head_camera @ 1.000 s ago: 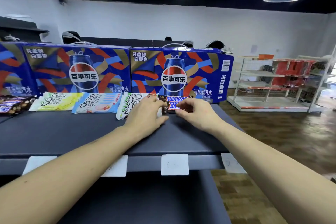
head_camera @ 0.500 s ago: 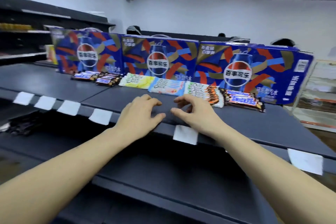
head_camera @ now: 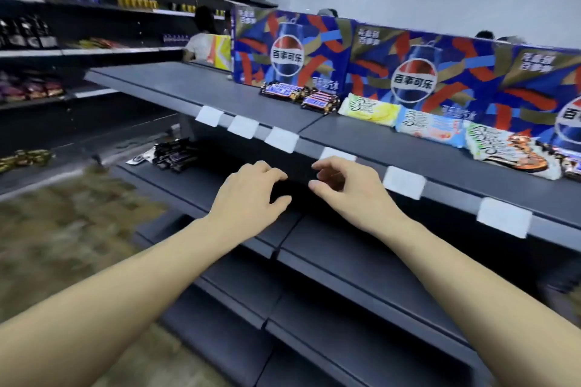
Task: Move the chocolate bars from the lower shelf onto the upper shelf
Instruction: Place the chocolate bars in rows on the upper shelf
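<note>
Shop aisle, dark grey shelving, blurred stock on racks at far left; lower shelf point(head_camera: 201, 185) carries a small heap of dark-wrapped chocolate bars point(head_camera: 171, 154) toward its left end, well apart from both hands; upper shelf point(head_camera: 195, 85) already holds Snickers bars point(head_camera: 300, 95) and pale Dove packs point(head_camera: 430, 127) in front of Pepsi cartons point(head_camera: 408, 72); bars judged light, stiff, foil slick and crinkly, best pinched across the middle or gathered several at once; left hand point(head_camera: 248, 198) hovers over the lower shelf, fingers loosely curled, holding nothing; right hand point(head_camera: 344, 190) beside it, fingers half-curled, thumb forward, also empty.
</note>
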